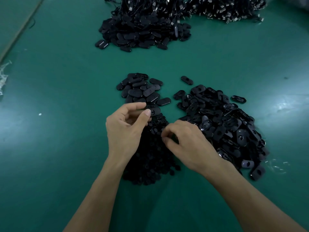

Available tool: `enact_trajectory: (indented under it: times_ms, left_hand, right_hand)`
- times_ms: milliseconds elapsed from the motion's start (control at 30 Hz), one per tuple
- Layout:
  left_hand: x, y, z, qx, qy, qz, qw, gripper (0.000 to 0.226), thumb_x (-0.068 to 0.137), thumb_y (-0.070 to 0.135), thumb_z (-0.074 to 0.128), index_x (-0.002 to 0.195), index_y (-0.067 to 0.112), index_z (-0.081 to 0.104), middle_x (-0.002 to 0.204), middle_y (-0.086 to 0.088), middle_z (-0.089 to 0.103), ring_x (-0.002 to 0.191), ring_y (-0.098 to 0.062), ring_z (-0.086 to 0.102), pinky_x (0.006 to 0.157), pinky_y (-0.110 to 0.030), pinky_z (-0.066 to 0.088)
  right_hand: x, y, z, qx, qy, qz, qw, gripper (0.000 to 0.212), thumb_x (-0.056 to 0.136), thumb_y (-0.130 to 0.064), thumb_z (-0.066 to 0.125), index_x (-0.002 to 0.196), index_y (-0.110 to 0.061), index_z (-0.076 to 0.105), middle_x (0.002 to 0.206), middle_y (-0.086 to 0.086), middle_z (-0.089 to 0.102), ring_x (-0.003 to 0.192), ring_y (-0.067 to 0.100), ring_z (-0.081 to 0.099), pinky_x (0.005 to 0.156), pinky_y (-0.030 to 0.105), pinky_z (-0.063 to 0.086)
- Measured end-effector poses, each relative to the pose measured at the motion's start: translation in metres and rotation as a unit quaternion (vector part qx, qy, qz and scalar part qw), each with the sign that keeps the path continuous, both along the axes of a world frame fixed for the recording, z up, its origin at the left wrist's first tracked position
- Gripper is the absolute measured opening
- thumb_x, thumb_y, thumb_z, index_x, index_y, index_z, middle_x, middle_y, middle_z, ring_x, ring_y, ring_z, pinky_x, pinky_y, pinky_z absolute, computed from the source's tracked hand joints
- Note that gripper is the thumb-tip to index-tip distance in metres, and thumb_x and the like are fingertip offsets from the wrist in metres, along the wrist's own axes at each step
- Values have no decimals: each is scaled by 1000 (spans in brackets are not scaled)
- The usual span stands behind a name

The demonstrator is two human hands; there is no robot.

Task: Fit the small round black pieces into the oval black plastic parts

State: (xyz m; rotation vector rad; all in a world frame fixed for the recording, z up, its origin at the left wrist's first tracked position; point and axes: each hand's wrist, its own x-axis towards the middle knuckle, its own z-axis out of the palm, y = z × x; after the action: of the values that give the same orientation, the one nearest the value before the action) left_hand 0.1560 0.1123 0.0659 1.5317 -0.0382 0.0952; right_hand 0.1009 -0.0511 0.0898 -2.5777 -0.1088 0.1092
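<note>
Your left hand [125, 129] pinches one oval part [155, 111] between thumb and forefinger, at the far edge of the round-piece pile [150, 163]. Your right hand [189, 143] curls its fingertips into that pile's top; whether it holds a piece, cannot tell. A heap of oval parts [225, 128] lies right of the pile on the green counter [66, 97].

Round-piece pile [150, 161], on green bench [66, 97]: left hand [123, 131] is pinching an oval part [154, 111] at its far edge; right hand [189, 144] is fingering its right side.
</note>
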Motion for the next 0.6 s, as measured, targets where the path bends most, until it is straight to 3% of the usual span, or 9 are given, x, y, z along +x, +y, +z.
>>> enact_trajectory:
  times_ms: [167, 367, 600]
  left_hand:
    - [-1, -2, 0, 12, -12, -15, 1000, 17, 88, 14, 75, 93, 30, 76, 82, 4, 77, 75, -15, 75, 71, -23, 59]
    - [-1, -1, -1, 22, -27, -10, 999, 17, 86, 16, 75, 90, 33, 78, 81, 6, 77, 71, -15, 75, 70, -21, 59]
    - [0, -2, -4, 29, -15, -3, 999, 15, 84, 17, 75, 91, 29, 76, 86, 7, 78, 78, -14, 75, 79, -37, 62]
  right_hand:
    - [2, 2, 1, -18, 16, 8, 1000, 15, 97, -30, 62, 108, -20, 66, 96, -6, 54, 97, 15, 51, 88, 35, 47]
    - [5, 3, 0, -18, 35, 10, 999, 14, 93, -31, 63, 103, -21, 61, 92, -9, 48, 91, 12, 48, 82, 29, 44]
    - [6, 0, -3, 20, 30, 1, 999, 7, 94, -25, 60, 87, -24, 62, 87, -13, 52, 85, 10, 53, 82, 34, 49]
